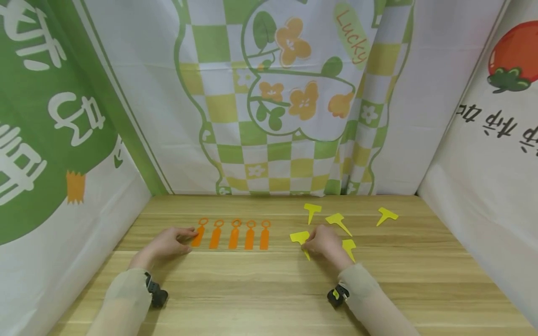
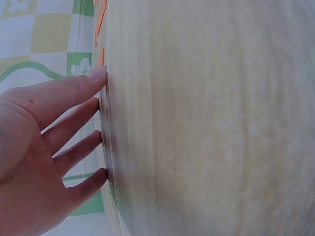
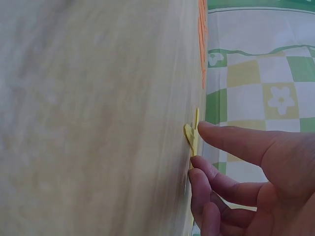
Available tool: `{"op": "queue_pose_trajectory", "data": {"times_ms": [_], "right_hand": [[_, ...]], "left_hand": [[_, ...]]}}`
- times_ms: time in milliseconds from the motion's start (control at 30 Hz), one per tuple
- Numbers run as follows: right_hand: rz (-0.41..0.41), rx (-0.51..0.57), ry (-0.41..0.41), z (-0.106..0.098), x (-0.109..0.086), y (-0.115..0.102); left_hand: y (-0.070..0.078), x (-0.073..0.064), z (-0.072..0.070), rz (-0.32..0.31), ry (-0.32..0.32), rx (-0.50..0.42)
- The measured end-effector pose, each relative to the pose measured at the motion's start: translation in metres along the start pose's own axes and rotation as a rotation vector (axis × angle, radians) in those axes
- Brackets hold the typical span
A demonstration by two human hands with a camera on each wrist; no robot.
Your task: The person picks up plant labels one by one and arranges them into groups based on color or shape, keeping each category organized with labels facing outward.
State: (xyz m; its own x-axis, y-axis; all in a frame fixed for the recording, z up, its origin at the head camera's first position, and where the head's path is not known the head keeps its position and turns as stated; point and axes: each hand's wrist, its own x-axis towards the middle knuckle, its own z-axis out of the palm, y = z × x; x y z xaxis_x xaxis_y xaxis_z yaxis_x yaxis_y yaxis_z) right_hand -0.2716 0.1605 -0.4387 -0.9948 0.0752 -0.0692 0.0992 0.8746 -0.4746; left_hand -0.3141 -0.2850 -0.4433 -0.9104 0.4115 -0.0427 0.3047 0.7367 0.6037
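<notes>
Several orange tags with ring tops lie in a row on the wooden table, such as this orange tag (image 1: 250, 238). My left hand (image 1: 168, 242) touches the leftmost tag (image 1: 197, 237) with a fingertip. Its thumb and fingers are spread in the left wrist view. My right hand (image 1: 325, 242) has curled fingers and holds a yellow T-shaped plant label (image 1: 299, 237) at its stem, low over the table. In the right wrist view the label (image 3: 189, 135) shows between thumb and fingertips. Another yellow label (image 1: 349, 247) is partly hidden behind that hand.
More yellow labels lie scattered beyond and right of my right hand, including a back label (image 1: 312, 211), a middle label (image 1: 338, 221) and a far-right label (image 1: 386, 216). A checked curtain (image 1: 286, 154) hangs behind the table (image 1: 244, 294). Printed cloths flank both sides.
</notes>
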Motion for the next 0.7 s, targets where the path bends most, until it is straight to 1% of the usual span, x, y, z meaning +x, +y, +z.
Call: {"op": "queue_pose_trajectory", "data": {"times_ms": [267,467,700], "right_hand": [[0.006,-0.118,-0.001,0.003,0.0011,-0.0064],[0.044,-0.125,-0.005,0.0045,0.004,-0.0081],[0.062,-0.111,-0.003,0.0036,0.0052,-0.0094]], "left_hand": [[0.0014,-0.0017,-0.0005,0.005,0.001,0.018],[0.0024,-0.0025,0.0001,-0.004,-0.005,-0.005],[0.005,-0.0039,-0.0005,-0.011,-0.005,-0.026]]}}
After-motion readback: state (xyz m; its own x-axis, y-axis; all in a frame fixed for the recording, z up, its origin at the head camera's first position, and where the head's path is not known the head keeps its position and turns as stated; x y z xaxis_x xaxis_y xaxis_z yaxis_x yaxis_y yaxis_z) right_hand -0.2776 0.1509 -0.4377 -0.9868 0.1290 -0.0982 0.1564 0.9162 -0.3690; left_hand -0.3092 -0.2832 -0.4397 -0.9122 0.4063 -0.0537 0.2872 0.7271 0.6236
